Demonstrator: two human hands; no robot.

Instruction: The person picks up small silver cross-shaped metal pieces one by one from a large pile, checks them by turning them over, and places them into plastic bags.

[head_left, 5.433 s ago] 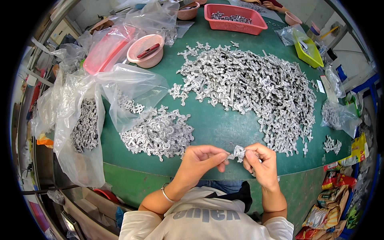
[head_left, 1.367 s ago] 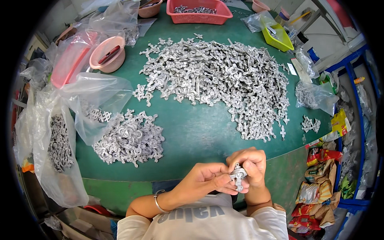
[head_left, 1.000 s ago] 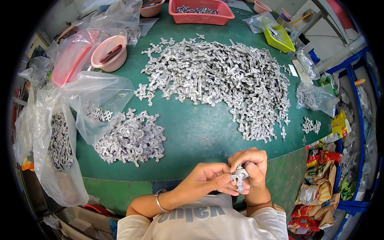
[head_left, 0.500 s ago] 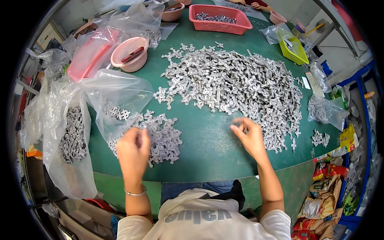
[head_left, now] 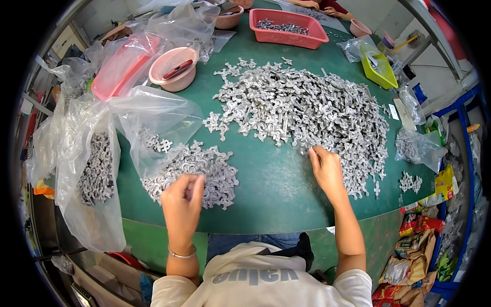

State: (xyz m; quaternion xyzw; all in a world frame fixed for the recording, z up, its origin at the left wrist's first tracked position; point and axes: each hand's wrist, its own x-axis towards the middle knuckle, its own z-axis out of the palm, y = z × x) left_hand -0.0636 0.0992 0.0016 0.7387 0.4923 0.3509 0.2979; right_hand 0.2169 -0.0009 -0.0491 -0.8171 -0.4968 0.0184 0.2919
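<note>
A big heap of small grey metal parts with rounded lobes covers the middle and right of the green table. At its near edge, my right hand has thumb and forefinger together against the parts. What lies between those fingertips is too small to make out. Over the near side of a smaller pile of like parts, my left hand is closed with its fingers curled in. Anything inside it is hidden. A clear plastic bag lies open behind the smaller pile, with some parts under or in its mouth.
Left of the piles, another clear bag holds more parts. Farther back are a pink bowl with a red-handled tool, a pink tray of metal pieces and a yellow-green basket. A co-worker's hands rest at the far edge.
My right hand has moved forward to the edge of the big heap, and its fingers have come together. My left hand has shifted slightly nearer and to the right, staying closed.
</note>
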